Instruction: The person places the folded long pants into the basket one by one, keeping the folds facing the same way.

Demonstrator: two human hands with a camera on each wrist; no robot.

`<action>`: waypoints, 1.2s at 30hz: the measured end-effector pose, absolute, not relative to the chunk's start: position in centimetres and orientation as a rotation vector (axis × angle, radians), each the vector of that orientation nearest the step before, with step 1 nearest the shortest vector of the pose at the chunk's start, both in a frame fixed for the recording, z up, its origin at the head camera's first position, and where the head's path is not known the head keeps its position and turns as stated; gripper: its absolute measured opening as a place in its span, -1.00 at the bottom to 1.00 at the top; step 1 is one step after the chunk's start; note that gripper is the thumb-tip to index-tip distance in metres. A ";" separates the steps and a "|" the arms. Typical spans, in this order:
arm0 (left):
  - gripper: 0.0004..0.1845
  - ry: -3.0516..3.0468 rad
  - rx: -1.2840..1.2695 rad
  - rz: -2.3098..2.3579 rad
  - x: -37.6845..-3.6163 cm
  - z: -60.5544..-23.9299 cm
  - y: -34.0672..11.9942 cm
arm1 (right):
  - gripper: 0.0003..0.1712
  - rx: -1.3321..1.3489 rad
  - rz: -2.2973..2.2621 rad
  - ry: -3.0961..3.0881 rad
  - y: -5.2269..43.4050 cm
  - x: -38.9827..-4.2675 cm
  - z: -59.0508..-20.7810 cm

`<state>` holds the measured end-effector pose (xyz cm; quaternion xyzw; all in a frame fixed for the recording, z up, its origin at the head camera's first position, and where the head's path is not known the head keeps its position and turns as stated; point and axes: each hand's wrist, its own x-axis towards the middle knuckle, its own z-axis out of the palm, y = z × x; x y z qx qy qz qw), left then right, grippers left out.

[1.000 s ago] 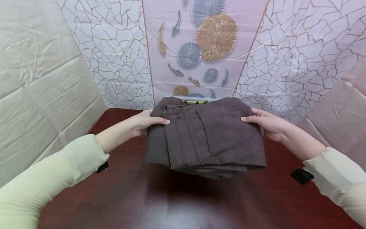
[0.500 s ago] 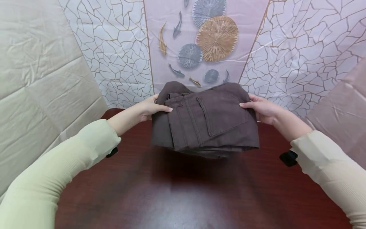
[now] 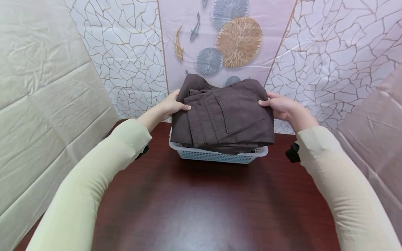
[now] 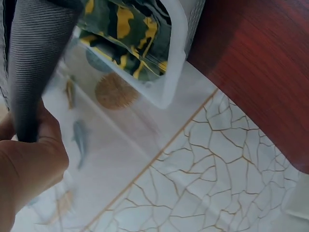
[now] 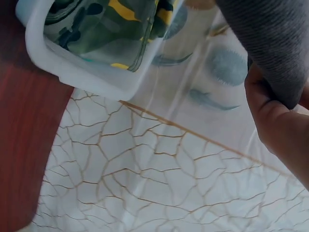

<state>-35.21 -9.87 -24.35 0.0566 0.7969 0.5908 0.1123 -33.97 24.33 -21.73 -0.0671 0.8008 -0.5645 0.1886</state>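
A folded pair of dark brown trousers (image 3: pixel 229 113), back pocket and waistband facing me, hangs between my two hands in the head view. My left hand (image 3: pixel 169 105) grips its left side, thumb on top. On the right side my right hand (image 3: pixel 284 107) pinches the cloth the same way. Beneath and behind the trousers is a light blue plastic basket (image 3: pixel 216 156), mostly hidden by them. Both wrist views show camouflage cloth (image 4: pixel 130 34) in green, black and yellow inside the basket, apart from the held trousers.
The basket stands on a dark red wooden table (image 3: pixel 201 205), near its back edge. Patterned cloth (image 3: pixel 132 52) hangs behind the table. Plain beige cloth (image 3: pixel 41 104) walls off the left side, and similar cloth (image 3: pixel 373 118) the right.
Both hands have carried the folded trousers up and away from me, toward the back of the table. The basket's front, hidden before, now shows below them. Both grips look the same.
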 end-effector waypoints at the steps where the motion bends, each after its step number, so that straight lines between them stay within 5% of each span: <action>1: -0.25 2.349 0.177 1.720 -35.5 -24.5 -9.9 | -0.26 -0.192 -1.593 2.244 24.3 -34.3 -22.0; 19: -0.21 2.592 0.276 1.564 -39.4 -28.4 -8.6 | -0.31 -0.008 -1.571 2.423 23.8 -37.7 -26.4; 22: -0.23 2.630 0.272 1.517 -40.3 -30.1 -8.7 | -0.29 0.001 -1.536 2.552 24.8 -40.4 -29.6; 30: -0.12 2.819 0.323 1.293 -52.7 -42.6 -9.9 | -0.28 0.092 -1.443 2.803 29.6 -52.4 -42.1; 36: -0.15 2.827 0.266 1.256 -52.1 -43.5 -9.3 | -0.31 0.102 -1.248 2.944 29.6 -53.4 -44.7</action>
